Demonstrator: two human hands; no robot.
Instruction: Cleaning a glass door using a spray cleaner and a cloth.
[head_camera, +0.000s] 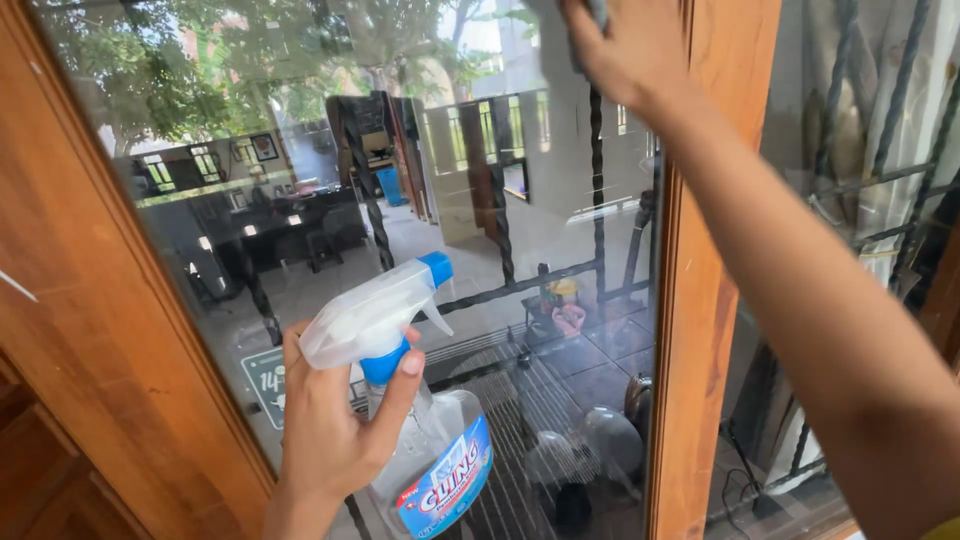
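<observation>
Left hand wrapped around the neck of the spray bottle, fingers curled shut just under the blue collar, thumb across the front. Bottle sits low against the window pane, nozzle aimed at the glass. Clear plastic, part full: light, slick if wet, so I'd judge the neck the best grip. Right hand high on the pane, pressing what looks like a cloth; fingers cut off by frame edge, can't tell their spread. Bottle base out of view.

My left hand: clear glossy plastic spray bottle, blue collar; window pane: smooth reflective glass; frame: varnished warm wood; bars: dark twisted metal
</observation>
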